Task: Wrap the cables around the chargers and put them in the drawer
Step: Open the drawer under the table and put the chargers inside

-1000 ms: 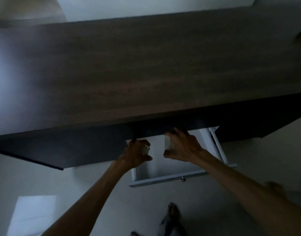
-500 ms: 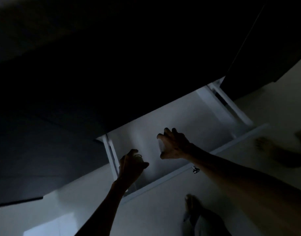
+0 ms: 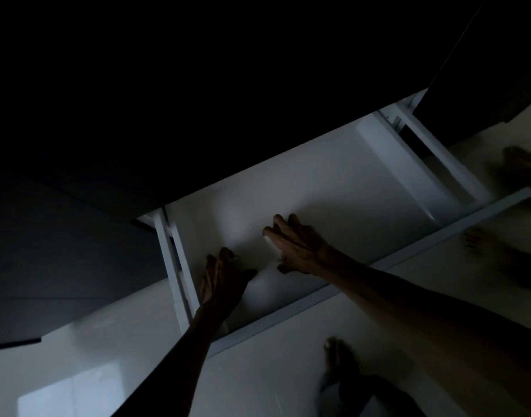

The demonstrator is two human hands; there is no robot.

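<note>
Very dim, underexposed frame. Upper half lost in near-black under dark desk [image 3: 198, 85]. Only white drawer [image 3: 333, 188] interior and pale floor [image 3: 77, 356] faintly lit. Hands rendered as dark silhouettes. Bare feet at right edge smeared by motion blur. Grain, soft focus throughout.

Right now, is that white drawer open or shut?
Open: the drawer is pulled out from under the dark desk, its inside showing.
</note>
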